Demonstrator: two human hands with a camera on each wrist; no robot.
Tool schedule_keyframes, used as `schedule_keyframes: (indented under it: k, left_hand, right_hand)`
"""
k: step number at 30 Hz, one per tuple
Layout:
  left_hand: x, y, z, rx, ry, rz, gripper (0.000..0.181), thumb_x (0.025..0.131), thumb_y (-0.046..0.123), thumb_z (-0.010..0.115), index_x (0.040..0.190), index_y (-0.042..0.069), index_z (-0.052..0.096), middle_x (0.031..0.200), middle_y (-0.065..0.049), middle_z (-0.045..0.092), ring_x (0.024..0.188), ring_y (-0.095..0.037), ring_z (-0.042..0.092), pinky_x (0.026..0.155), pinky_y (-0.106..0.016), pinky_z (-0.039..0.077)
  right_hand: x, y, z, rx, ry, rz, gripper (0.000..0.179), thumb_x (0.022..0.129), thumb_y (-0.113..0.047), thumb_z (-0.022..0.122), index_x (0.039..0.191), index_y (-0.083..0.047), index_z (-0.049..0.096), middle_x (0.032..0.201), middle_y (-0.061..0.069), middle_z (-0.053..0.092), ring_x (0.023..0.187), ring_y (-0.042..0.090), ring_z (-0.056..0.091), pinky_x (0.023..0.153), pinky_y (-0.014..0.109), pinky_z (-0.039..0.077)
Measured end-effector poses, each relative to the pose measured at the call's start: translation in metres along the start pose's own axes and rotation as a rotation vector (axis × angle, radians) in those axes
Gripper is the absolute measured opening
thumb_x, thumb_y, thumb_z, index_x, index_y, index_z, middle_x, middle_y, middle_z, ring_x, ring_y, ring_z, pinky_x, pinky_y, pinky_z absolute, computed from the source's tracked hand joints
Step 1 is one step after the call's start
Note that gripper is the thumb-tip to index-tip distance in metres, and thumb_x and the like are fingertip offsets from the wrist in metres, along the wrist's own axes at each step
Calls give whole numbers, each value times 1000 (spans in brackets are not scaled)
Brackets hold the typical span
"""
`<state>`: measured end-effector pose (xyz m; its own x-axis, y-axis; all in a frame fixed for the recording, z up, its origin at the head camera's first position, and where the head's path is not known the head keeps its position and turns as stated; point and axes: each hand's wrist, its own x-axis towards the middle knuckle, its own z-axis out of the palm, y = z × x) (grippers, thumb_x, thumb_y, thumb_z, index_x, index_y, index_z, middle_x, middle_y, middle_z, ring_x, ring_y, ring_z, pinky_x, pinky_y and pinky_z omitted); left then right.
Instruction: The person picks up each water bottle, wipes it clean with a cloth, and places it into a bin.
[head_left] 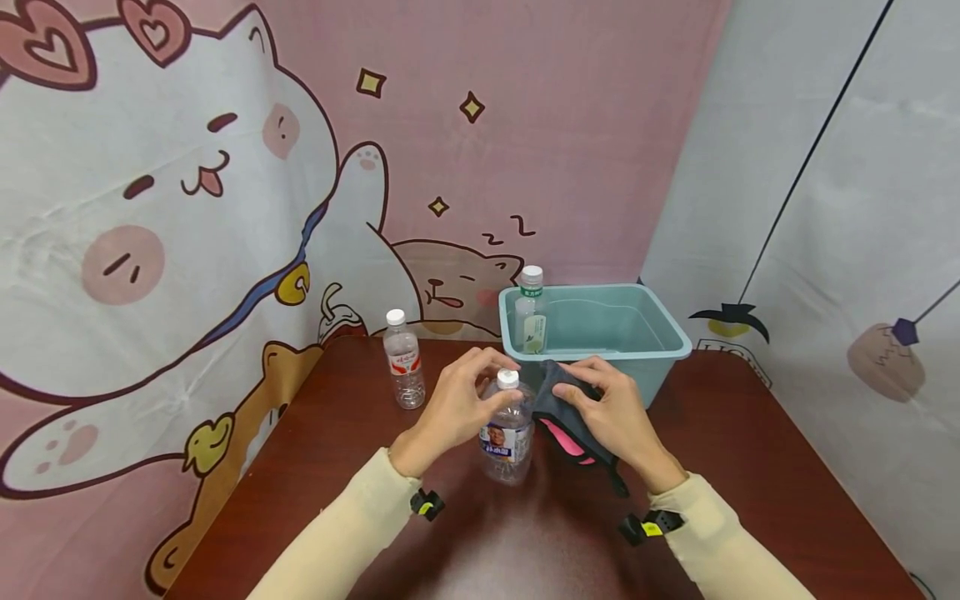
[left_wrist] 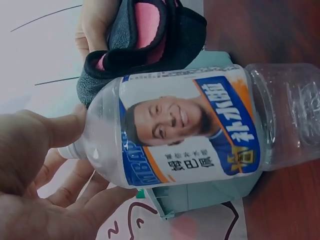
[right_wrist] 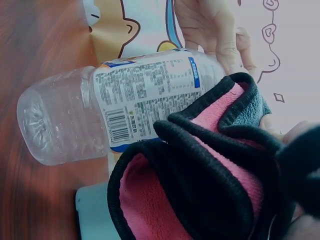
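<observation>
My left hand curls its thumb and fingers round the upper part of a clear plastic bottle with a white cap. The bottle's label carries a printed portrait with blue and orange bands; its back, with a barcode, faces the right wrist camera. No liquid shows inside. In my right hand is a folded cloth, dark grey with a pink inner side and black edging. The cloth lies close against the bottle's shoulder. Its folds hide some of my right fingers in the right wrist view.
A smaller capped bottle with a red and white label stands on the brown table to the left. Behind my hands is a light blue bin, with a green-labelled bottle upright at its left end. A cartoon-printed curtain hangs behind.
</observation>
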<state>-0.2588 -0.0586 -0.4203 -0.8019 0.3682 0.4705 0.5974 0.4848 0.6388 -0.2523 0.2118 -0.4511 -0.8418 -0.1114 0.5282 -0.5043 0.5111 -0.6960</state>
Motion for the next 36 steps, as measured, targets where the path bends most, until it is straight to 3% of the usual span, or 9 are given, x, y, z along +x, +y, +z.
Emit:
schedule_keyframes:
  k: [7, 14, 25, 30, 36]
  left_hand:
    - [1, -3, -4, -46, -34, 23, 43, 100, 9, 93, 140, 11, 79, 135, -9, 83, 111, -31, 76, 101, -53, 71]
    - [3, 1, -11, -109, -112, -40, 44, 104, 3, 86, 144, 13, 71, 142, -10, 83, 131, -31, 81, 116, -56, 66]
    - [2, 0, -11, -94, -117, -54, 39, 106, 1, 83, 141, 15, 76, 141, -11, 78, 131, -32, 79, 117, -56, 65]
    - [1, -3, -10, -64, -98, -59, 44, 103, 3, 87, 143, 16, 73, 133, -9, 82, 127, -30, 81, 120, -56, 64]
    - [2, -6, -10, -43, -88, -54, 42, 103, 6, 89, 140, 16, 72, 127, -5, 84, 125, -26, 82, 120, -51, 64]
  right_hand:
    - [1, 3, -2, 25, -13, 21, 32, 106, -20, 89, 137, -11, 87, 118, 6, 84, 106, 13, 71, 79, 19, 54]
    - [2, 6, -3, 42, -18, 19, 35, 107, -20, 88, 140, -11, 86, 122, 7, 84, 107, 9, 70, 80, 18, 56]
    - [7, 6, 13, 61, -36, -6, 40, 111, -20, 81, 151, -16, 80, 134, 9, 83, 119, 26, 76, 86, 16, 58]
    - [1, 3, 26, 27, -96, -16, 42, 113, -27, 80, 154, -20, 78, 140, 2, 79, 127, 22, 74, 94, 29, 63]
    - [-4, 9, 32, 5, -191, -64, 49, 115, -28, 75, 163, -17, 69, 161, 6, 69, 146, 33, 68, 112, 52, 66]
